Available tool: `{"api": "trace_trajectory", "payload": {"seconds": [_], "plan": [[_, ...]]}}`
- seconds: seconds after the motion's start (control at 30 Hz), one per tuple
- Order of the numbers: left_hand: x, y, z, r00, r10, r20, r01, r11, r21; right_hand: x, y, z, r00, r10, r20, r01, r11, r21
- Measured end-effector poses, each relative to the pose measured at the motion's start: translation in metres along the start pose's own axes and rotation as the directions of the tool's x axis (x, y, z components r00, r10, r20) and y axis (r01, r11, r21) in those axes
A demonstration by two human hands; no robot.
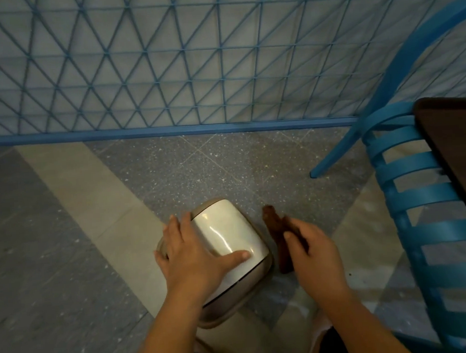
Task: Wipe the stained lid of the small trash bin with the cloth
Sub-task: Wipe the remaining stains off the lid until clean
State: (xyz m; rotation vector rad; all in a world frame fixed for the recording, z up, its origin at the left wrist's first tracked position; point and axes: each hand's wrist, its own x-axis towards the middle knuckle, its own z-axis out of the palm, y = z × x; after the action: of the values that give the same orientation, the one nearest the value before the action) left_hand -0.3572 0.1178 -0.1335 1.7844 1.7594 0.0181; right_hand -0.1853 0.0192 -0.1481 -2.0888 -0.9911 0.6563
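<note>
A small beige trash bin (pixel 232 300) stands on the floor below me, topped by a glossy cream lid (pixel 226 229). My left hand (pixel 190 251) lies flat on the lid's left side, fingers spread over the rim and thumb stretched across the lid's near edge. Just right of the bin, my right hand (pixel 311 242) grips a dark brown cloth (pixel 275 228), which hangs in a long fold clear of the lid. No stain shows on the lid from this angle.
A blue slatted chair (pixel 422 218) stands close on the right, one leg (pixel 335 152) planted on the floor beyond the bin. A dark tabletop edge (pixel 456 155) juts in above the chair. A blue lattice fence (pixel 191 69) runs along the back.
</note>
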Motion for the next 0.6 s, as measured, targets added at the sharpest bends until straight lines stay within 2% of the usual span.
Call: {"api": "trace_trajectory", "payload": {"seconds": [0.07, 0.13, 0.2, 0.3, 0.37, 0.47, 0.53, 0.6], "plan": [[-0.002, 0.001, 0.004, 0.999, 0.039, 0.018, -0.039, 0.999, -0.018, 0.001, -0.016, 0.01, 0.974, -0.221, 0.052, 0.226, 0.968, -0.109], [-0.002, -0.001, 0.008, 0.997, 0.069, 0.023, -0.068, 0.996, -0.059, 0.002, -0.023, 0.023, 0.903, -0.377, 0.208, 0.414, 0.894, -0.175], [-0.001, -0.003, 0.009, 0.995, 0.095, 0.015, -0.093, 0.991, -0.092, 0.004, -0.026, 0.033, 0.85, -0.427, 0.308, 0.491, 0.855, -0.17], [0.0, -0.004, 0.01, 0.995, 0.102, 0.013, -0.099, 0.985, -0.138, 0.027, -0.035, 0.048, 0.839, -0.424, 0.34, 0.5, 0.848, -0.176], [0.001, -0.003, 0.01, 0.995, 0.099, 0.017, -0.094, 0.982, -0.166, 0.046, -0.047, 0.061, 0.869, -0.375, 0.323, 0.431, 0.894, -0.124], [0.0, 0.0, 0.009, 0.996, 0.091, 0.022, -0.086, 0.98, -0.179, 0.067, -0.059, 0.068, 0.958, -0.146, 0.249, 0.129, 0.988, 0.082], [0.0, 0.001, 0.009, 0.996, 0.09, 0.018, -0.085, 0.978, -0.19, 0.066, -0.053, 0.062, 0.969, 0.034, 0.243, -0.07, 0.988, 0.14], [0.0, 0.001, 0.009, 0.996, 0.084, 0.023, -0.078, 0.979, -0.189, 0.057, -0.037, 0.053, 0.955, 0.156, 0.254, -0.193, 0.973, 0.128]]}}
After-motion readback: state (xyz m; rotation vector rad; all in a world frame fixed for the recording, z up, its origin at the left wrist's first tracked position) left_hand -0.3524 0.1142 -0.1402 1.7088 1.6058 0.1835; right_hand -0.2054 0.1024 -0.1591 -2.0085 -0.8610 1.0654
